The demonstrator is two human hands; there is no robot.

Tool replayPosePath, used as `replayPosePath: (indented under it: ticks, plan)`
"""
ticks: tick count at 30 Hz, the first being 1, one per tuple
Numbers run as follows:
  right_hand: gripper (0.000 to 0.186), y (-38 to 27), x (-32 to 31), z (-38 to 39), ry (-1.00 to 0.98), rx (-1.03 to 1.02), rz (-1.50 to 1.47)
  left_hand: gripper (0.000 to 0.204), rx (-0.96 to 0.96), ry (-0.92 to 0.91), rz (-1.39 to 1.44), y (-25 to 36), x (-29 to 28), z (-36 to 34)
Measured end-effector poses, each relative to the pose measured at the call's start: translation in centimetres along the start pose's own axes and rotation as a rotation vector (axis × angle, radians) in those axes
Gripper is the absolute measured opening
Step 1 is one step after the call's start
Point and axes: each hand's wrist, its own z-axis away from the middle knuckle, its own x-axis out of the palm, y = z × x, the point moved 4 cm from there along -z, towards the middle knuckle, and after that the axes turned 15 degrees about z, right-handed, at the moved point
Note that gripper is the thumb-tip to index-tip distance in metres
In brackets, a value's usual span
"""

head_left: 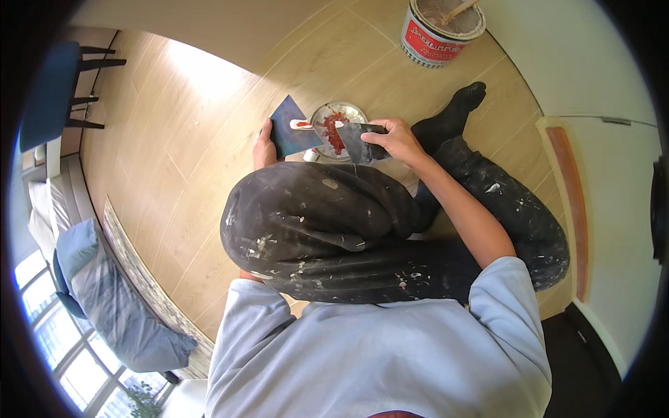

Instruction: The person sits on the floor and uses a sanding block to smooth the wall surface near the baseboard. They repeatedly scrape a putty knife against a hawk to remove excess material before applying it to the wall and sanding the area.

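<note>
My left hand (264, 148) is closed on the edge of a flat bluish metal scraper blade (289, 138), whose handle I cannot see. A dab of white and red paste (301, 125) lies on its face. In my right hand (397, 141) is a dark, smeared putty knife (359, 143), with a bit of white at one corner; its blade is just right of the blue one. Beneath both tools, a round shallow tin (354, 110) holds red and whitish paste on the floor. A small white tube-like thing (311, 155) shows at its near left rim.
A red and white bucket (435, 45) of greyish paste, with a wooden stick (461, 9) in it, stands at the far right. My paint-spotted bent legs (313, 223) lie close below the tools. Right is a pale panel with a brown strip (568, 202); left, a chair (52, 90).
</note>
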Motion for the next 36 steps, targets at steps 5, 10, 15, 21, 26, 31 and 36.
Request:
replayPosePath:
  ticks: [5,10,15,21,26,31,36]
  plan:
    - [0.022,-8.0,-1.1,2.4,0.206,-0.634,0.555,0.049,0.075,-0.03,-0.188,2.1,5.1,4.4]
    - [0.029,-12.1,-0.5,4.3,0.293,-1.016,0.99,0.044,0.076,-0.131,-0.252,2.8,7.0,5.0]
    - [0.039,-12.1,-0.3,4.6,0.248,-1.074,1.165,0.039,-0.024,-0.18,-0.132,2.8,7.4,5.1]
    - [0.041,-12.7,-0.3,4.7,0.286,-1.17,1.169,0.034,-0.215,-0.233,0.028,1.4,6.8,4.9]
    - [0.041,-13.5,-0.7,5.5,0.401,-1.205,1.116,0.034,-0.429,-0.221,0.182,1.1,8.0,6.6]
    - [0.042,-11.3,-0.9,5.1,0.472,-1.215,1.081,0.037,-0.427,-0.194,0.187,1.0,8.9,6.6]
    - [0.049,-9.4,-1.4,4.7,0.419,-1.18,1.095,0.041,-0.491,-0.182,0.125,-0.6,6.3,5.7]
